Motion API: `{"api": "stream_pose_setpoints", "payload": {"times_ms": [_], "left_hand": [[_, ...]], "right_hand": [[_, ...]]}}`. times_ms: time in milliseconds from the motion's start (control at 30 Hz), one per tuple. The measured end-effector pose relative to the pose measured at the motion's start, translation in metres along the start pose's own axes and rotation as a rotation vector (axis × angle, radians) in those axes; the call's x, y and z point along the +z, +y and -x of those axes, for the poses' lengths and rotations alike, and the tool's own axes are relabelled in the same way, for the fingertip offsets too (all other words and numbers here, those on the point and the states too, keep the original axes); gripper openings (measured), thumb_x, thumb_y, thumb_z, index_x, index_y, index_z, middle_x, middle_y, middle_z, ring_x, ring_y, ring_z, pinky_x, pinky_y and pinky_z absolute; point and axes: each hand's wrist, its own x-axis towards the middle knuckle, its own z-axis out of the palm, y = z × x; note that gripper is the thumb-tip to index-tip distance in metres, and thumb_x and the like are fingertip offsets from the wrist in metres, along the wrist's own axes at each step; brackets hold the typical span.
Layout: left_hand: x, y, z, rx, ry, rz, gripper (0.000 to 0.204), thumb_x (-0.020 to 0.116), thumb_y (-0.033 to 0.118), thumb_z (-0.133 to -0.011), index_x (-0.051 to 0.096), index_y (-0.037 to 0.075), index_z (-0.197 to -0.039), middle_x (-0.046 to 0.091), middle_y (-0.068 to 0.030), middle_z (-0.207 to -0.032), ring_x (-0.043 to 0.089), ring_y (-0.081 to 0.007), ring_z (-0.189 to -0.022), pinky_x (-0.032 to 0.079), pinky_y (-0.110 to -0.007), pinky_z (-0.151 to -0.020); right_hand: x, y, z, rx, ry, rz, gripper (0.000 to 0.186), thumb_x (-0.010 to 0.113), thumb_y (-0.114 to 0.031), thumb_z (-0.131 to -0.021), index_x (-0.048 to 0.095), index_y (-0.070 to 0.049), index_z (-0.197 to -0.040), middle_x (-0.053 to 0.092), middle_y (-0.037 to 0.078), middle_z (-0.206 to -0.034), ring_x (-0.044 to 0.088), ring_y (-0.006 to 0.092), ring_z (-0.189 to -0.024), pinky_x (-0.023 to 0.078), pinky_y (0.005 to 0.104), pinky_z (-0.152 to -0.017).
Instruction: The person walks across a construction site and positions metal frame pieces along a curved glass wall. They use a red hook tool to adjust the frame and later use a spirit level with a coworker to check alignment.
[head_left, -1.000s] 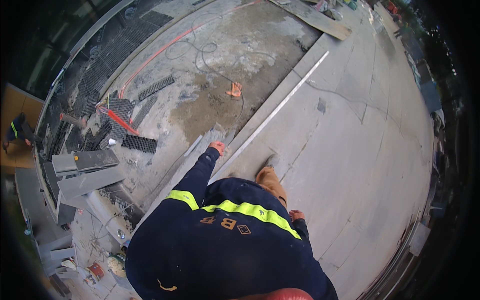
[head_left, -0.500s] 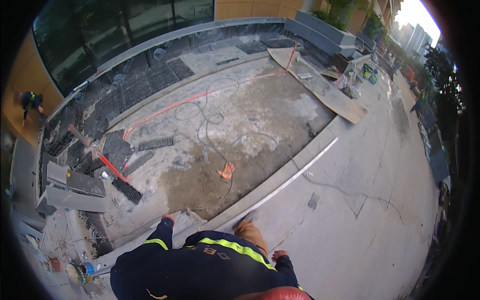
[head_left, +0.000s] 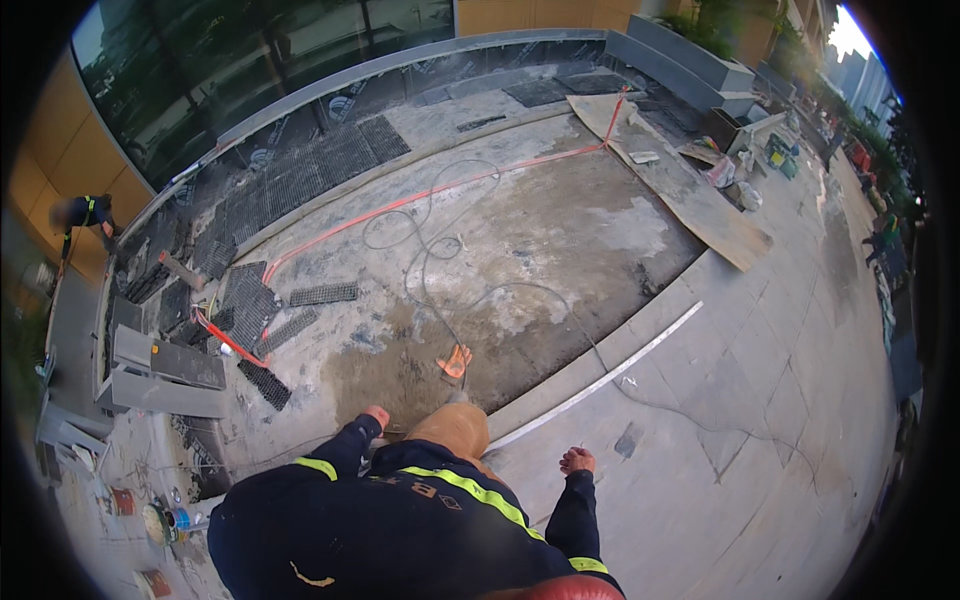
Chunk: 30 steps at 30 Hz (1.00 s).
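My left hand hangs beside my bent leg, above the rough wet concrete; how its fingers are set is too small to make out. Out to the right, over the smooth paving, my right hand is loosely curled, with nothing visible in it. An orange work glove lies on the wet patch just beyond my knee. A thin grey cable loops over the slab, passes by the glove and runs right across the curb.
A concrete curb with a white strip borders the sunken slab. Red tape crosses its far part. Black grid mats, grey panels and buckets lie left. A plywood sheet lies far right. Another person bends at far left.
My leg has come forward toward the glove, over the curb. My right hand has swung forward and out; my left hand has also moved forward. The glove stays on the ground.
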Motion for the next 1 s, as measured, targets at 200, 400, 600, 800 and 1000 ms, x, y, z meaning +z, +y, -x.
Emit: {"api": "stream_pose_setpoints", "payload": {"times_ms": [200, 400, 600, 800, 1000], "left_hand": [[-0.015, 0.046, -0.07, 0.042, -0.474, 0.18, 0.047, 0.056, 0.014, -0.063, 0.04, 0.019, -0.107, 0.051, -0.0076, -0.056, 0.049, -0.0182, -0.046, 0.04, -0.035, -0.041], [0.03, 0.122, -0.195, -0.074, -0.358, -0.03, 0.032, 0.053, 0.02, -0.068, 0.046, 0.018, -0.1, 0.053, -0.0091, -0.067, 0.05, -0.0255, -0.049, 0.037, -0.043, -0.038], [0.029, 0.251, -0.372, 0.025, -0.362, 0.149, 0.025, 0.048, 0.019, -0.074, 0.049, 0.01, -0.098, 0.055, -0.0085, -0.07, 0.051, -0.0201, -0.05, 0.04, -0.035, -0.042], [-0.063, 0.466, -0.356, 0.535, 0.051, 0.476, 0.03, 0.052, 0.014, -0.073, 0.048, 0.006, -0.101, 0.054, -0.0045, -0.067, 0.05, -0.0113, -0.053, 0.04, -0.026, -0.046], [-0.114, 0.439, -0.391, 0.405, 0.305, 0.707, 0.026, 0.053, 0.015, -0.074, 0.049, 0.004, -0.097, 0.053, -0.0032, -0.063, 0.049, -0.0105, -0.05, 0.039, -0.027, -0.044]], "right_hand": [[0.03, -0.005, -0.012, 0.315, 0.038, -0.19, 0.022, 0.047, -0.004, -0.072, 0.043, -0.003, -0.093, 0.05, 0.011, -0.063, 0.049, 0.0217, -0.046, 0.041, 0.0326, -0.039], [0.07, -0.083, -0.131, 0.16, 0.02, 0.02, 0.034, 0.045, -0.005, -0.07, 0.04, 0.002, -0.104, 0.053, 0.015, -0.074, 0.053, 0.0233, -0.052, 0.043, 0.0323, -0.041], [0.071, -0.125, -0.317, -0.099, -0.067, 0.829, 0.024, 0.05, -0.021, -0.07, 0.049, -0.008, -0.09, 0.056, 0.009, -0.074, 0.054, 0.0214, -0.059, 0.043, 0.0351, -0.052], [0.156, -0.178, -0.412, -0.048, -0.408, 1.373, 0.021, 0.052, -0.026, -0.067, 0.053, -0.01, -0.079, 0.057, 0.007, -0.07, 0.055, 0.0201, -0.059, 0.044, 0.0347, -0.053], [0.235, -0.28, -0.521, -0.271, -0.63, 1.799, 0.021, 0.055, -0.032, -0.063, 0.057, -0.012, -0.069, 0.058, 0.005, -0.065, 0.056, 0.0187, -0.059, 0.044, 0.0342, -0.053]]}}
